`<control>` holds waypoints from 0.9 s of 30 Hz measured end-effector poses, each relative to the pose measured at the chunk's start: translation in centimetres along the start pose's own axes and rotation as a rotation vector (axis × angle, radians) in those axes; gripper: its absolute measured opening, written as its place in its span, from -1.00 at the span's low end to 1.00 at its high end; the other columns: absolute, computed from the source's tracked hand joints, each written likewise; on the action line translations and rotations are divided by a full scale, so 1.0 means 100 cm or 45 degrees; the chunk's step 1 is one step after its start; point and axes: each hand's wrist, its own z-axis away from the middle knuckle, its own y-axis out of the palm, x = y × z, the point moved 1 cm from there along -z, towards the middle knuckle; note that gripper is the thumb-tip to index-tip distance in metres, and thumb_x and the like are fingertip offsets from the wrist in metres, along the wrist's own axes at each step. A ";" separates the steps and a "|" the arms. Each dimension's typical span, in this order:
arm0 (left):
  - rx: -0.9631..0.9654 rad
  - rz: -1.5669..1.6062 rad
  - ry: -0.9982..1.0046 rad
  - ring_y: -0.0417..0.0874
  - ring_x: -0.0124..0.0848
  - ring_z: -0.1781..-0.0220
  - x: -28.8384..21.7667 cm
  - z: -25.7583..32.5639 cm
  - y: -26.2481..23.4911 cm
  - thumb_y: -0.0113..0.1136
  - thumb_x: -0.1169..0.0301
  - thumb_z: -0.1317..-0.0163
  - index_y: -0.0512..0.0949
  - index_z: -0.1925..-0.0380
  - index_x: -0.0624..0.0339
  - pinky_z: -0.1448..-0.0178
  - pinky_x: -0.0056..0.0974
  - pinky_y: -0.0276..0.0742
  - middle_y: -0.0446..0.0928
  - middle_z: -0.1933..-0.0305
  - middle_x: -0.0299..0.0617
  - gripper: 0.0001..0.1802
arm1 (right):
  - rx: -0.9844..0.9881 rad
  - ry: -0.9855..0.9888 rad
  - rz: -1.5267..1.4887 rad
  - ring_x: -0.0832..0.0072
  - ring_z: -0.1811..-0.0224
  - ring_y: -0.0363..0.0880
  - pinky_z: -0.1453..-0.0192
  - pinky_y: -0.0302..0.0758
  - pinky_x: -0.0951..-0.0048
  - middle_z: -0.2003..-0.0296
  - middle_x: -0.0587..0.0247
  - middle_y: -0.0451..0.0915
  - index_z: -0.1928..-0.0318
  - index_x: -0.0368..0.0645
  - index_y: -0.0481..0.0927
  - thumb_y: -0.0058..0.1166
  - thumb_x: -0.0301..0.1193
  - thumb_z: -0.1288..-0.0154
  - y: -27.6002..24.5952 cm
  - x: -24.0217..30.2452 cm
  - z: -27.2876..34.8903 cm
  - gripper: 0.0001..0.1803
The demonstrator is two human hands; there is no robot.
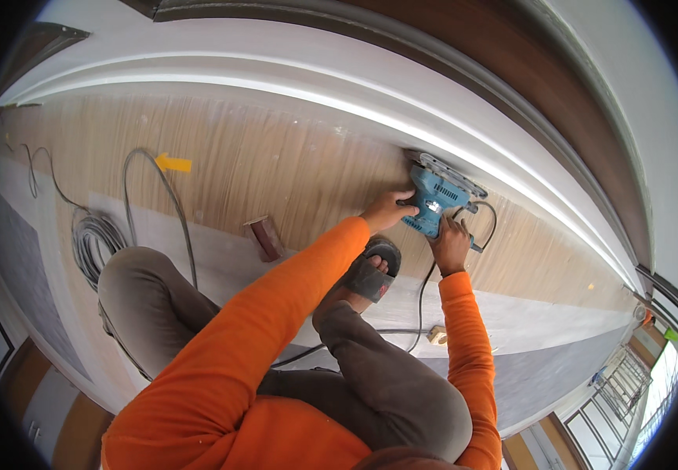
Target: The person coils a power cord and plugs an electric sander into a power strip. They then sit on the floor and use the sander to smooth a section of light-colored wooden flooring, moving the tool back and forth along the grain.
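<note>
A teal electric sheet sander (433, 196) lies tilted on its side, its flat sanding pad (452, 173) facing the white moulding at the foot of the wall; I cannot tell whether they touch. My left hand (387, 211) grips the left side of the sander's body, thumb across the casing. My right hand (452, 244) is wrapped round its lower end, beside the cord (491, 223) that loops out to the right. Some of the right fingers are hidden behind the tool. Both arms wear orange sleeves.
White moulding (292, 84) curves along the wall. A wood-patterned floor (237, 157) carries a dark red block (266, 238), a yellow arrow marker (174, 163) and a coiled grey cable (92, 243). My sandalled foot (374, 274) is below the sander; a socket (437, 335) with cable lies near my right forearm.
</note>
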 end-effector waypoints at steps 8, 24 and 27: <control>-0.003 0.085 -0.019 0.70 -0.16 -0.30 0.015 -0.008 -0.001 0.38 0.16 -0.30 0.45 -0.44 0.28 -0.41 -0.21 0.49 0.64 -0.29 0.20 -0.23 | 0.013 -0.004 0.012 0.05 0.13 0.73 -0.36 0.56 -0.05 0.23 0.07 0.72 -0.05 -0.27 0.70 0.49 -0.19 -0.07 0.001 0.005 -0.001 -0.42; -0.033 0.142 -0.056 0.77 -0.31 -0.02 0.001 -0.006 -0.003 0.46 0.28 -0.25 0.47 -0.44 0.23 -0.17 -0.27 0.61 0.76 -0.04 0.10 -0.24 | -0.006 0.041 -0.016 0.07 0.10 0.70 -0.02 0.64 0.12 0.27 0.08 0.69 0.09 -0.25 0.69 0.51 -0.21 -0.03 0.004 0.013 0.000 -0.50; -0.051 0.111 -0.053 0.76 -0.35 0.04 0.006 -0.008 -0.005 0.47 0.27 -0.23 0.51 -0.42 0.19 -0.11 -0.27 0.63 0.78 0.02 0.05 -0.25 | -0.006 0.018 -0.009 0.06 0.10 0.70 -0.03 0.65 0.13 0.26 0.07 0.70 0.08 -0.25 0.69 0.51 -0.21 -0.03 0.003 0.014 -0.001 -0.50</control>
